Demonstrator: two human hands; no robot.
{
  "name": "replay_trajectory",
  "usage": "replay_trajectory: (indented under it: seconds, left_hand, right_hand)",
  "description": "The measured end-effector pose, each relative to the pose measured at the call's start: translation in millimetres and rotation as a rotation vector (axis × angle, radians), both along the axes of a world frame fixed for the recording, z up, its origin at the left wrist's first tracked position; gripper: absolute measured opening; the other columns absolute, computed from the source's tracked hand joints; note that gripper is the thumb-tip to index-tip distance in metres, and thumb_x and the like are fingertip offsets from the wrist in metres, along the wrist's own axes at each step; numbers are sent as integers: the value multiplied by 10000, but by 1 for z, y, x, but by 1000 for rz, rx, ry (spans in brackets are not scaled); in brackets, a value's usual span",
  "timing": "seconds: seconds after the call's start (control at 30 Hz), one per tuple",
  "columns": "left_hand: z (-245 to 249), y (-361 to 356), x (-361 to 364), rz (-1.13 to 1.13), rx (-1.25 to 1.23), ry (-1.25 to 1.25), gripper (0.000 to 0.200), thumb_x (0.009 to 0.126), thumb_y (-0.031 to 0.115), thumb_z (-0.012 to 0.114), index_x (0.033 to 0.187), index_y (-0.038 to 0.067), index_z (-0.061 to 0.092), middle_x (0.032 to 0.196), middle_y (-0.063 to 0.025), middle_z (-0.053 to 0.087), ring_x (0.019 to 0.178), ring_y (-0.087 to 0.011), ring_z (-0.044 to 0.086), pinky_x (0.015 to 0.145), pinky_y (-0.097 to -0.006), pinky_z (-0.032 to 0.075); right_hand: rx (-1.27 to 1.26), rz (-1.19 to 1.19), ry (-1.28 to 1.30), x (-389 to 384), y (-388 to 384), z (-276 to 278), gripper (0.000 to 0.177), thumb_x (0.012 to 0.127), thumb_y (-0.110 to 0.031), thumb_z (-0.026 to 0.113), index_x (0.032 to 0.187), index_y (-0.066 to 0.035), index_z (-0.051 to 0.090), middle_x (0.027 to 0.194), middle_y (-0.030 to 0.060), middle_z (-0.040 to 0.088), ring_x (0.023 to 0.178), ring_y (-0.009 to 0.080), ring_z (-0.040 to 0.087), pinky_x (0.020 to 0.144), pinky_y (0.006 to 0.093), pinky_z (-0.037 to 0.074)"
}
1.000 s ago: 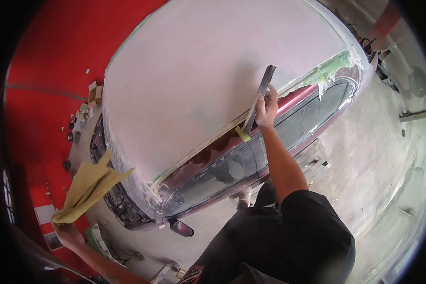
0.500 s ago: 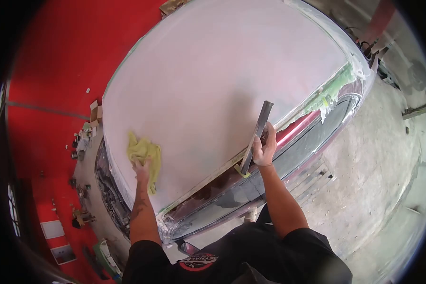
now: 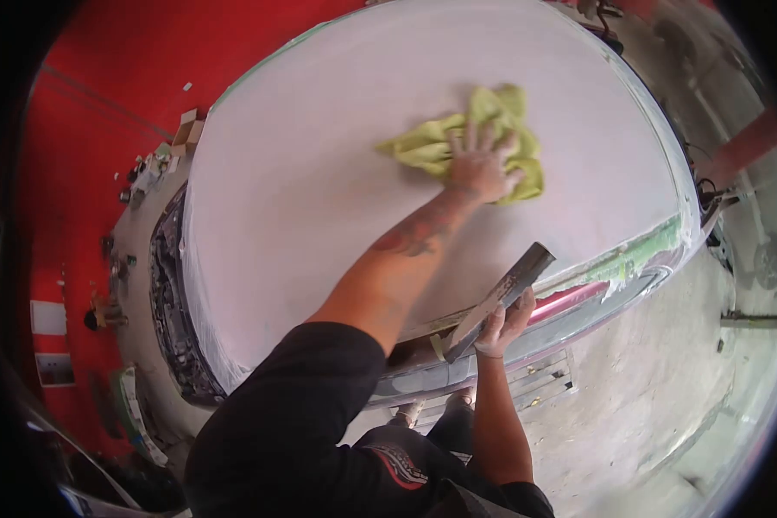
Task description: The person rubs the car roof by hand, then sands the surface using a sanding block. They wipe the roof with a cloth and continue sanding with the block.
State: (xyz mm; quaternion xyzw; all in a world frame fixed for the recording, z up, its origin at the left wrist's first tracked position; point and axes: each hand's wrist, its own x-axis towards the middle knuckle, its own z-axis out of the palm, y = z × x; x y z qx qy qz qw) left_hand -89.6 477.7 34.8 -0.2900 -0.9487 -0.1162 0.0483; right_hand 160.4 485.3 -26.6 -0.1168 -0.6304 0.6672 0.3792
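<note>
My left hand (image 3: 482, 164) lies with fingers spread flat on a crumpled yellow-green cloth (image 3: 501, 108), pressing it against the car's pale, matte roof (image 3: 319, 147). The tattooed left forearm reaches across the panel. At the near roof edge, my right hand (image 3: 505, 326) is closed around a long, dark sanding block (image 3: 501, 298) with a dusty face. The block is tilted, its upper end over the roof and its lower end by the side window. Part of its grip side is hidden by the fingers.
Green masking tape and torn plastic film (image 3: 634, 259) run along the roof edge, above the side glass. A red wall or floor covering (image 3: 147, 52) lies to the left, with an open cardboard box (image 3: 188, 131) and small items. Bare concrete floor (image 3: 639, 380) shows at right.
My left hand and the cloth have swept from the left end of the roof far to the right. The sanding block has moved lower in view and tilted more; my right hand still holds it.
</note>
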Motion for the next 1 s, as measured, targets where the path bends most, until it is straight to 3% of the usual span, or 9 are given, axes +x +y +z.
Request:
replay_trajectory:
  seconds: [0.07,0.2,0.3,0.47,0.67,0.7,0.77,0.9,1.0]
  left_hand:
    - [15,29,4,-24,-51,-109,697,877,576,499,1481,268,335,1567,-103,230,1450,-376,120,1111,-665,64]
    - [-1,7,-39,2,47,-119,642,899,541,479,1469,272,358,1558,-87,259,1451,-354,134,1117,-651,85]
    - [7,-55,-70,280,91,-64,598,917,504,458,1461,270,375,1551,-82,280,1451,-343,149,1122,-632,110]
    - [-13,-232,-97,679,62,-2,592,922,504,435,1462,273,368,1560,-87,256,1435,-368,194,1098,-658,150]
    - [-26,-442,-9,1201,107,-177,644,934,546,372,1507,275,261,1568,-140,211,1440,-378,172,1098,-642,157]
    - [-63,-496,3,1209,11,-159,646,935,553,360,1507,271,260,1564,-145,217,1431,-377,194,1091,-645,169]
    - [-50,-512,63,1419,134,-206,650,934,565,348,1506,269,264,1558,-150,231,1422,-375,214,1079,-648,192]
    - [-75,-546,150,1492,213,-181,636,940,551,351,1498,252,286,1521,-196,289,1404,-380,256,1076,-627,229]
    - [-101,-560,195,1316,144,-49,582,961,452,391,1483,206,320,1462,-233,369,1351,-405,338,1076,-546,295]
  right_hand:
    - [29,-32,-38,3,0,-1,717,929,-443,534,1351,89,304,1265,221,447,1154,280,486,977,406,392]
    - [29,-15,-97,7,4,-8,715,930,-458,517,1348,81,303,1279,221,428,1186,283,453,1000,424,362]
    - [112,-16,-139,8,10,-10,727,930,-495,489,1345,74,305,1268,200,428,1179,261,449,988,420,362]
    - [212,-88,-149,4,9,1,736,929,-501,485,1346,78,305,1246,199,466,1138,258,485,966,403,383]
    - [223,-100,-169,2,8,4,729,930,-482,477,1353,83,296,1233,211,492,1129,273,499,946,399,403]
    - [190,-98,-154,2,7,4,725,929,-477,480,1354,81,297,1229,212,496,1122,276,504,938,399,410]
    - [153,-94,-141,1,7,2,721,927,-472,483,1354,80,298,1225,213,499,1115,278,509,930,398,416]
    - [131,-43,-91,-1,11,-3,714,922,-460,504,1353,72,300,1209,217,508,1098,274,515,916,396,424]
    - [99,-42,-70,-2,8,2,697,926,-441,511,1345,75,303,1197,222,507,1087,272,514,911,394,427]
